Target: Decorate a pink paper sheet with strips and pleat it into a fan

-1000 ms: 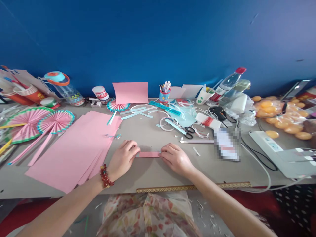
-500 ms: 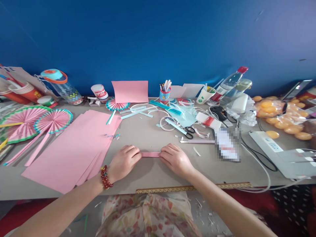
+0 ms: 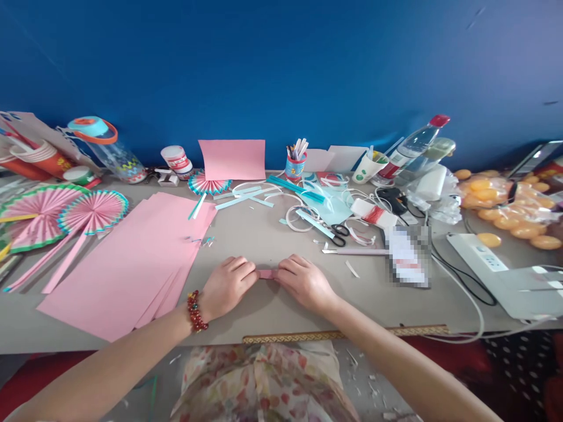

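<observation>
A narrow folded strip of pink paper (image 3: 266, 274) spans the small gap between my hands, just over the grey table. Its left end is pinched in the fingers of my left hand (image 3: 229, 286), which has a beaded bracelet at the wrist. My right hand (image 3: 304, 283) grips the other end, fingers curled and pressed together. Both ends of the strip are hidden under my fingers. Left of my hands lies a stack of pink paper sheets (image 3: 118, 264). Two finished pleated paper fans, one with a blue edge (image 3: 93, 212) and one with a green edge (image 3: 35, 214), rest farther left.
Scissors (image 3: 339, 234), a craft knife (image 3: 356, 252) and blue paper strips (image 3: 246, 198) lie beyond my hands. At the back stand a pen cup (image 3: 295, 167) and a tilted bottle (image 3: 409, 149). A power strip (image 3: 477, 252) with cables is at right; a patterned ruler-like strip (image 3: 290, 337) lines the front edge.
My hands have moved closer together along the pink strip, so less of it shows between them. The view has shifted slightly.
</observation>
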`<action>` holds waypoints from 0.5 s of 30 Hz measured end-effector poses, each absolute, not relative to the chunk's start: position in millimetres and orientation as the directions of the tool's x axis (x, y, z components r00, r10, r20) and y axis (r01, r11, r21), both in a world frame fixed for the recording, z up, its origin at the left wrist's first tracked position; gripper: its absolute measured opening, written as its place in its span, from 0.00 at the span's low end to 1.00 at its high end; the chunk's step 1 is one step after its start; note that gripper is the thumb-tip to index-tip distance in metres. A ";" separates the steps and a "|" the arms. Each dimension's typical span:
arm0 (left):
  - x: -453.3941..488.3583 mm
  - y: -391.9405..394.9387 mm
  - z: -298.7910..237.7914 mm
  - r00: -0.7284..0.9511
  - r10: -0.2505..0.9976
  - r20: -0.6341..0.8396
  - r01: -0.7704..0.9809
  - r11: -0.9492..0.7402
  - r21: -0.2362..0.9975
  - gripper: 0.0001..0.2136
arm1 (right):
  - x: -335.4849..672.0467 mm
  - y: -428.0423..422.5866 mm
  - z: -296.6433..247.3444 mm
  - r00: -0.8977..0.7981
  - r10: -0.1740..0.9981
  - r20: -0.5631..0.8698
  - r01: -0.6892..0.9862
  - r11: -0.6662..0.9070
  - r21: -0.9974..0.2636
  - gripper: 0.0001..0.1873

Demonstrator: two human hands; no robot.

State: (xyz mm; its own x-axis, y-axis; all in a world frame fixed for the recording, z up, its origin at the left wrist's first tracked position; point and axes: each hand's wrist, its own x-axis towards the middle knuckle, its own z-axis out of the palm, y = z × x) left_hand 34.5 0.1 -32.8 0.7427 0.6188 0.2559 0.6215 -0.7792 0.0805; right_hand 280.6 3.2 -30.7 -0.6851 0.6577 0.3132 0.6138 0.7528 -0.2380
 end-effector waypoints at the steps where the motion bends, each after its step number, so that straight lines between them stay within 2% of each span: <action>1: 34.2 0.2 -33.4 0.736 0.626 0.257 0.625 -0.774 0.097 0.08 | 281.1 3.2 -30.5 -0.675 0.670 0.310 0.614 0.743 -0.268 0.11; 7: 34.7 -0.2 -36.2 0.659 0.704 0.265 0.673 -0.709 0.209 0.09 | 281.0 1.6 -29.8 -0.609 0.749 0.263 0.662 0.662 -0.353 0.11; 10: 35.3 -0.8 -36.0 0.621 0.735 0.271 0.684 -0.677 0.270 0.09 | 279.6 0.5 -29.1 -0.590 0.771 0.239 0.686 0.635 -0.355 0.10; 15: 34.6 -1.4 -35.2 0.589 0.755 0.289 0.692 -0.655 0.302 0.08 | 278.4 -0.6 -28.1 -0.583 0.781 0.225 0.712 0.624 -0.321 0.11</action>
